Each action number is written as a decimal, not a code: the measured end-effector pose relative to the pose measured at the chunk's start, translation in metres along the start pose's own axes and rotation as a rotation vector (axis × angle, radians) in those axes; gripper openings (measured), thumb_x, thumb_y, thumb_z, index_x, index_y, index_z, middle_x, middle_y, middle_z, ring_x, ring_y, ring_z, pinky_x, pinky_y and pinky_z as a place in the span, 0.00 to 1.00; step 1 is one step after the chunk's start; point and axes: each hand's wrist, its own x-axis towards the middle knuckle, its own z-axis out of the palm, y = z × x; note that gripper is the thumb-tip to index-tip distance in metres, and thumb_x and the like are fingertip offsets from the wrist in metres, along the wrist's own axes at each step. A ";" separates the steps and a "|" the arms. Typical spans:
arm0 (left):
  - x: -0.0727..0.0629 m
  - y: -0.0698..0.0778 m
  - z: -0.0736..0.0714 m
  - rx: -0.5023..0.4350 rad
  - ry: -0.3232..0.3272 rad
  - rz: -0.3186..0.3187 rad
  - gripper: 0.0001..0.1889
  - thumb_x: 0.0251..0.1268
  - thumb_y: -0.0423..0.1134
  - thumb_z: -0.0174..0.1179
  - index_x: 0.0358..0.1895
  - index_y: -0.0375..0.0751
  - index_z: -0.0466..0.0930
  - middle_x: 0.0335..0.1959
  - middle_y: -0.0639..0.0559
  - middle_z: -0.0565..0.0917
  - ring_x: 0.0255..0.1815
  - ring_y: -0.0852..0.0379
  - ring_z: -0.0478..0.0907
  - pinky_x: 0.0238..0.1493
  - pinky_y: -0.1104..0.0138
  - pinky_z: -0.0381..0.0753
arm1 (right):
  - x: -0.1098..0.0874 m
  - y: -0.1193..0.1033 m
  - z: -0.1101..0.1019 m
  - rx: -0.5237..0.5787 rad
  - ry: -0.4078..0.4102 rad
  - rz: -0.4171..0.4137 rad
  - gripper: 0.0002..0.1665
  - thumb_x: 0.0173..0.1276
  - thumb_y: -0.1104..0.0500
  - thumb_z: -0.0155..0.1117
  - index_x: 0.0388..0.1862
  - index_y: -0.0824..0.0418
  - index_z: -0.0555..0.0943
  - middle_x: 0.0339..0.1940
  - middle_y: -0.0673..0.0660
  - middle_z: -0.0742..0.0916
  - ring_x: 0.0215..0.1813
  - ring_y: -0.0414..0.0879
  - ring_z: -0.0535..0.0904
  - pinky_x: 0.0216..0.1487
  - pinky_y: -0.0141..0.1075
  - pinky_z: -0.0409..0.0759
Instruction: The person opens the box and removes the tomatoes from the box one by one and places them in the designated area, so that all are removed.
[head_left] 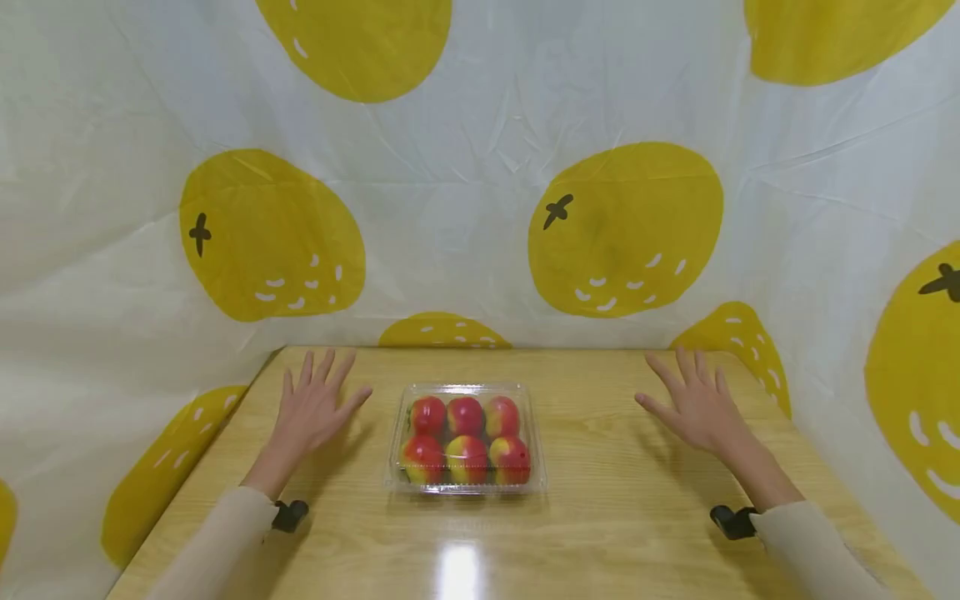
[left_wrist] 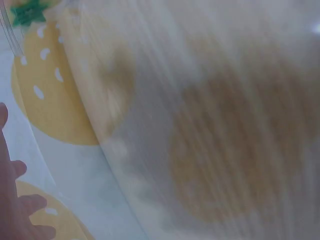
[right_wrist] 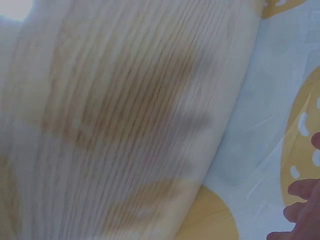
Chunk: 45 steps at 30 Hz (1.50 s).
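Resting on the pale, wood-grained table (head_left: pixel 585 542), a clear rectangular plastic box (head_left: pixel 393 473) sits with the bare, splayed, released left grip (head_left: pixel 313 412) off its left side and the bare, splayed, equally released right grip (head_left: pixel 702 410) off its right. Lifting it unevenly could flex the thin-looking plastic and tumble the six round red-and-yellow fruits (head_left: pixel 467 454) inside.

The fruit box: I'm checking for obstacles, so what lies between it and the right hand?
Nothing but bare wooden tabletop, partly shadowed, separates the clear fruit box from the right hand; the head view shows this.
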 end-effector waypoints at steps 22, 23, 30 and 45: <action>-0.060 0.018 -0.004 -0.096 0.019 -0.083 0.40 0.76 0.70 0.42 0.83 0.54 0.54 0.82 0.34 0.57 0.83 0.24 0.44 0.71 0.22 0.43 | -0.044 -0.037 0.004 0.033 0.029 -0.076 0.46 0.75 0.34 0.57 0.84 0.52 0.58 0.81 0.79 0.56 0.80 0.82 0.45 0.71 0.81 0.46; -0.062 0.019 -0.004 -0.104 0.017 -0.088 0.40 0.76 0.69 0.42 0.83 0.54 0.54 0.82 0.34 0.57 0.83 0.24 0.44 0.71 0.22 0.43 | -0.045 -0.038 0.004 0.038 0.029 -0.078 0.46 0.74 0.34 0.58 0.84 0.52 0.58 0.81 0.79 0.56 0.80 0.82 0.46 0.71 0.80 0.45; -0.069 0.027 -0.007 -0.166 0.025 -0.093 0.38 0.78 0.66 0.43 0.83 0.52 0.54 0.82 0.33 0.57 0.82 0.23 0.47 0.70 0.21 0.47 | -0.053 -0.048 0.007 0.046 0.046 -0.093 0.46 0.74 0.35 0.59 0.83 0.51 0.59 0.81 0.77 0.58 0.81 0.80 0.48 0.74 0.78 0.44; -0.075 0.043 0.000 -0.551 -0.020 -0.118 0.34 0.84 0.58 0.38 0.84 0.46 0.51 0.83 0.35 0.57 0.82 0.27 0.51 0.72 0.26 0.53 | -0.058 -0.080 0.015 0.091 0.062 -0.151 0.44 0.72 0.36 0.63 0.81 0.51 0.64 0.80 0.73 0.65 0.79 0.76 0.58 0.73 0.74 0.57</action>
